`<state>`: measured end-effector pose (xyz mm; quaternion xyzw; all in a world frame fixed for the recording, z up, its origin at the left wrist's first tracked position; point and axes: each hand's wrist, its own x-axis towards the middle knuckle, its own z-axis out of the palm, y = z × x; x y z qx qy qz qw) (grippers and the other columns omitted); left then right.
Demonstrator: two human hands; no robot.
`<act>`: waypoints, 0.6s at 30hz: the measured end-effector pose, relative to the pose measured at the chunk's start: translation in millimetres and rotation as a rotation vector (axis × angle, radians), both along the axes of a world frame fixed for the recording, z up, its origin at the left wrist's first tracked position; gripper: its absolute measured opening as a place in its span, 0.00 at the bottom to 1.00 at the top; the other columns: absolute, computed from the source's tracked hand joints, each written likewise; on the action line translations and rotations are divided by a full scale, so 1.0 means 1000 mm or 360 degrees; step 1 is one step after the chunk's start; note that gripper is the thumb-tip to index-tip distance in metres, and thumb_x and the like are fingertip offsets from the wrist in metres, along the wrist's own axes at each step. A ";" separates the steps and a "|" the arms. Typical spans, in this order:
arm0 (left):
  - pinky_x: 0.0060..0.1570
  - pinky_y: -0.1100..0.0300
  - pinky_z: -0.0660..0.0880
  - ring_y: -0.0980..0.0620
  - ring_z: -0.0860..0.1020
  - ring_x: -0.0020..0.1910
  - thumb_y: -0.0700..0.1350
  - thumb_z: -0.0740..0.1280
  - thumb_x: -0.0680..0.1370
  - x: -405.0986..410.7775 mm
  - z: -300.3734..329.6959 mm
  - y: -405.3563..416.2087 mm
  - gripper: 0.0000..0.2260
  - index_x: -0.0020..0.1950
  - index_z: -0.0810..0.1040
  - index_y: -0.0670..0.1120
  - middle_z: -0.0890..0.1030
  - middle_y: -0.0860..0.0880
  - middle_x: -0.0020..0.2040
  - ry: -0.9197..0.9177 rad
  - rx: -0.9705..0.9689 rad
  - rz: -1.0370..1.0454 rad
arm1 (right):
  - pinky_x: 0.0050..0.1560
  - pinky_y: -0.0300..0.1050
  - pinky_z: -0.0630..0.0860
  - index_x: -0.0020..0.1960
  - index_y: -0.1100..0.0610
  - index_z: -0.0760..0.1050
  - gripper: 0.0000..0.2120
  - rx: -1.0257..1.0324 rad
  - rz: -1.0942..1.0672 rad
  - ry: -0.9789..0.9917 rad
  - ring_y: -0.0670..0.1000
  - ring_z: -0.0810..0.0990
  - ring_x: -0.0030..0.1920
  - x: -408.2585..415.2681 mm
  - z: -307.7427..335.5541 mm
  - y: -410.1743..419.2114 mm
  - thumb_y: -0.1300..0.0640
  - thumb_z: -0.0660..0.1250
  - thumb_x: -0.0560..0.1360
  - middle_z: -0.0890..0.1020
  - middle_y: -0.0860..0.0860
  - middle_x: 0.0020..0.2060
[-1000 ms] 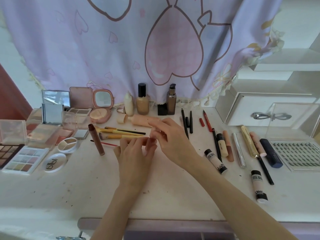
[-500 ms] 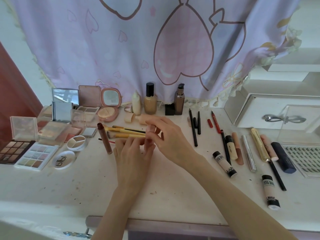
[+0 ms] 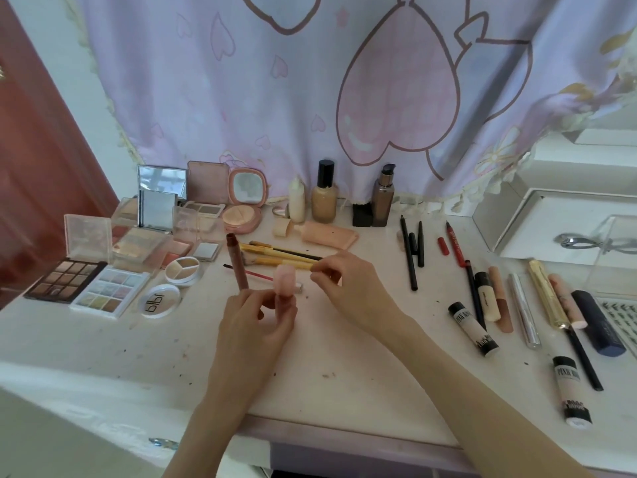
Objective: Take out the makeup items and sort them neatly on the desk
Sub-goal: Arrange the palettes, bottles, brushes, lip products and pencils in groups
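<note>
My left hand (image 3: 255, 326) grips a small pink lip tube (image 3: 285, 282), held upright above the white desk (image 3: 344, 374). My right hand (image 3: 355, 288) hovers just to its right with fingertips pinched together; whether they hold something small I cannot tell. Behind my hands lie several yellow-handled brushes (image 3: 275, 258), a brown lip tube (image 3: 238, 263) and a thin red pencil (image 3: 255, 274). Eyeshadow palettes (image 3: 88, 288) and compacts (image 3: 241, 210) fill the left. Foundation bottles (image 3: 324, 193) stand at the back. Pencils (image 3: 410, 257) and tubes (image 3: 474, 327) lie in rows on the right.
A lilac curtain with pink hearts (image 3: 344, 98) hangs behind the desk. A white drawer box (image 3: 551, 222) with an eyelash curler (image 3: 593, 243) sits at the right, and a lash tray (image 3: 620, 313) at the right edge. A peach tube (image 3: 331, 233) lies near the bottles.
My left hand has lifted the pink tube upright and my right hand has pulled away to the right of it. The camera has shifted left and closer.
</note>
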<state>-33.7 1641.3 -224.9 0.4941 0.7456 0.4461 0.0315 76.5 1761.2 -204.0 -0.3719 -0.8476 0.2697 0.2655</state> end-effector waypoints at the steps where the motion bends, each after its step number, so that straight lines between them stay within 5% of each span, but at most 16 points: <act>1: 0.41 0.72 0.66 0.59 0.72 0.41 0.48 0.70 0.72 -0.003 0.000 -0.003 0.05 0.46 0.76 0.52 0.74 0.59 0.39 -0.0016 0.0008 0.0022 | 0.50 0.38 0.69 0.56 0.57 0.78 0.12 -0.0005 0.0016 -0.0101 0.46 0.72 0.44 -0.004 -0.003 0.000 0.53 0.65 0.76 0.78 0.52 0.48; 11: 0.36 0.71 0.69 0.58 0.76 0.39 0.46 0.71 0.72 -0.037 -0.002 -0.024 0.05 0.43 0.75 0.51 0.80 0.55 0.40 -0.0506 0.0193 0.0258 | 0.52 0.38 0.66 0.60 0.56 0.75 0.17 0.0089 0.0058 -0.0414 0.51 0.71 0.55 -0.035 -0.016 -0.002 0.49 0.65 0.75 0.73 0.51 0.54; 15: 0.37 0.73 0.69 0.62 0.77 0.41 0.46 0.70 0.71 -0.040 -0.003 -0.024 0.05 0.45 0.77 0.49 0.80 0.57 0.40 -0.0686 0.0340 0.0362 | 0.51 0.36 0.64 0.61 0.57 0.75 0.20 0.0375 -0.0012 -0.0162 0.46 0.68 0.51 -0.042 -0.014 -0.009 0.46 0.66 0.74 0.72 0.50 0.51; 18: 0.36 0.79 0.67 0.65 0.76 0.39 0.44 0.70 0.71 -0.043 -0.001 -0.024 0.03 0.43 0.78 0.48 0.79 0.58 0.38 -0.0736 0.0436 0.0432 | 0.52 0.37 0.64 0.60 0.56 0.75 0.19 0.0268 0.0095 0.0039 0.44 0.66 0.50 -0.058 -0.005 -0.016 0.47 0.69 0.72 0.69 0.45 0.48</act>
